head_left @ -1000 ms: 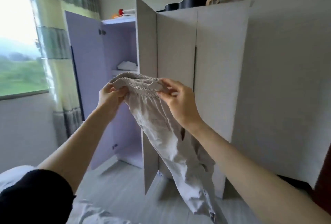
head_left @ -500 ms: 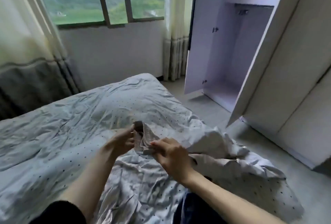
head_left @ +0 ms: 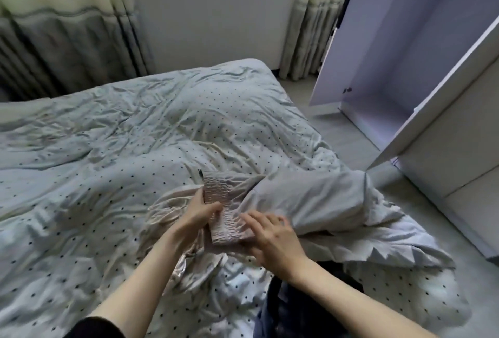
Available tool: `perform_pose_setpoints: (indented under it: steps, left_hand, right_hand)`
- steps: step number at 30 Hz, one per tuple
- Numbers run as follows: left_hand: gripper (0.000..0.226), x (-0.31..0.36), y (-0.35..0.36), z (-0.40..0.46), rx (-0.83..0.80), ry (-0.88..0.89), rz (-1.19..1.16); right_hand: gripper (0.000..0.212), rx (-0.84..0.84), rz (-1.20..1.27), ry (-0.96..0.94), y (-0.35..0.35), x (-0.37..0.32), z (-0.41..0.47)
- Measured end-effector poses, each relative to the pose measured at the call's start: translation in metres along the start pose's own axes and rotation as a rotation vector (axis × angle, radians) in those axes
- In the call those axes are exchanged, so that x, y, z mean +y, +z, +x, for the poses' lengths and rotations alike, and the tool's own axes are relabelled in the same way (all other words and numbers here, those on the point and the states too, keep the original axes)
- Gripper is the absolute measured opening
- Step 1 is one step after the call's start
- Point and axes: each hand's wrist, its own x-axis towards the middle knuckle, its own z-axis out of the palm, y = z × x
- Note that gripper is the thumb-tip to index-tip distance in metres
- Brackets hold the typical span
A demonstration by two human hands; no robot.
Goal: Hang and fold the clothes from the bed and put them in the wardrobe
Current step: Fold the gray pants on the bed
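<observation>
I have the trousers [head_left: 297, 200] laid on the near right of the bed [head_left: 108, 148] so they fold flat, my left hand [head_left: 198, 213] pinching the waistband's left edge to hold it steady while my right hand [head_left: 272, 237], fingers spread, presses it down.

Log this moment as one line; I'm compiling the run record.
step: laying trousers on bed | left hand: grips ruched elastic waistband of pale grey cotton trousers | right hand: flat on waistband | white wardrobe: open
</observation>
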Motion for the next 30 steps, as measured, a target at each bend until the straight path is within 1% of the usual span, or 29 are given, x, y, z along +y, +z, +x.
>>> perform_pose_setpoints:
  steps: [3, 6, 8, 9, 10, 12, 13, 15, 16, 17, 18, 19, 22, 25, 27, 30]
  left_hand:
    - [0.045, 0.017, -0.005, 0.005, -0.019, 0.119, 0.055]
    - [0.047, 0.041, -0.023, 0.010, 0.037, 0.261, 0.045]
    - [0.046, 0.059, -0.045, 0.012, 0.110, 0.323, 0.031]
    - [0.046, 0.067, -0.058, 0.012, 0.150, 0.338, 0.039]
    - [0.046, 0.072, -0.074, 0.012, 0.186, 0.343, 0.053]
    - [0.046, 0.070, -0.104, 0.011, 0.262, 0.333, 0.101]
    - [0.046, 0.065, -0.117, 0.010, 0.311, 0.307, 0.147]
    - [0.053, 0.042, -0.136, 0.008, 0.402, 0.193, 0.231]
    - [0.058, 0.028, -0.140, 0.004, 0.432, 0.115, 0.259]
    - [0.064, 0.014, -0.141, 0.002, 0.446, 0.046, 0.281]
    - [0.067, -0.001, -0.141, 0.000, 0.449, -0.011, 0.302]
    - [0.064, -0.014, -0.138, -0.002, 0.441, -0.046, 0.325]
    - [0.053, -0.036, -0.120, -0.001, 0.388, -0.072, 0.471]
    - [0.048, -0.047, -0.087, 0.005, 0.293, -0.008, 0.586]
    - [0.047, -0.053, -0.057, 0.009, 0.229, 0.044, 0.663]
    - [0.047, -0.056, 0.001, 0.017, 0.121, 0.104, 0.714]
  right_hand:
    - [0.089, -0.062, -0.077, 0.099, -0.009, 0.026, 0.010]
    - [0.090, -0.110, -0.160, 0.150, -0.013, 0.044, 0.022]
    - [0.082, -0.111, -0.189, 0.181, -0.013, 0.056, 0.029]
    - [0.074, -0.141, -0.208, 0.225, -0.013, 0.063, 0.031]
    - [0.064, -0.132, -0.242, 0.249, -0.012, 0.067, 0.033]
    - [0.036, -0.138, -0.339, 0.265, -0.009, 0.071, 0.034]
    - [0.029, -0.214, -0.323, 0.252, -0.003, 0.071, 0.032]
    - [0.034, -0.422, -0.252, 0.194, 0.017, 0.064, 0.026]
    - [0.036, -0.486, -0.232, 0.175, 0.029, 0.060, 0.022]
    - [0.035, -0.505, -0.214, 0.163, 0.038, 0.056, 0.017]
    - [0.036, -0.531, -0.195, 0.148, 0.045, 0.051, 0.012]
    - [0.037, -0.562, -0.177, 0.135, 0.053, 0.046, 0.009]
    - [0.039, -0.615, -0.161, 0.140, 0.062, 0.047, 0.000]
    - [0.040, -0.600, -0.136, 0.198, 0.059, 0.066, -0.004]
    - [0.041, -0.587, -0.109, 0.246, 0.057, 0.087, -0.009]
    - [0.040, -0.582, -0.085, 0.334, 0.056, 0.129, -0.025]
